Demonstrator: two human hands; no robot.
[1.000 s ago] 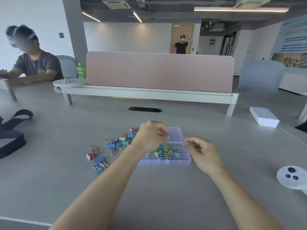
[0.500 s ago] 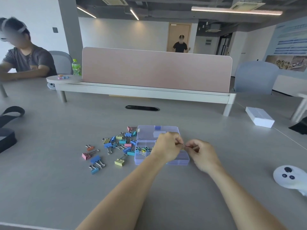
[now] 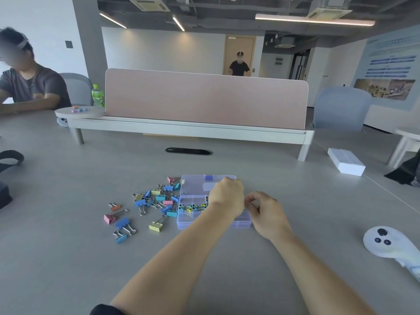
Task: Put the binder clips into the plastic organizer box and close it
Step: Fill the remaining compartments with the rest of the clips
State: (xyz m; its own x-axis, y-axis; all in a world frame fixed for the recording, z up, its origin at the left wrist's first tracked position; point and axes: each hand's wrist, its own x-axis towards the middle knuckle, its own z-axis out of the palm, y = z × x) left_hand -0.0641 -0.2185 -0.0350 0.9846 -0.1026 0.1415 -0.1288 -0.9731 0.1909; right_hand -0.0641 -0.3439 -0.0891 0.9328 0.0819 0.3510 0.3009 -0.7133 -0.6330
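White controller [image 3: 386, 244] lies near right on the table [image 3: 68, 258]. Over the organizer box [image 3: 193, 223], left hand [image 3: 227, 197] and right hand [image 3: 267, 212] meet, fingers curled. Whether they pinch anything, I cannot tell. The box lies open mid-table, small clips [image 3: 191, 206] inside. Loose binder clips [image 3: 159, 197] lie scattered just left of it. Pink divider [image 3: 204, 98] stands far behind.

I'm seeing the organizer box [image 3: 195, 185] looking translucent glossy plastic, the binder clips [image 3: 161, 197] showing shiny metal wire handles, the table [image 3: 68, 246] lying matt and smooth.
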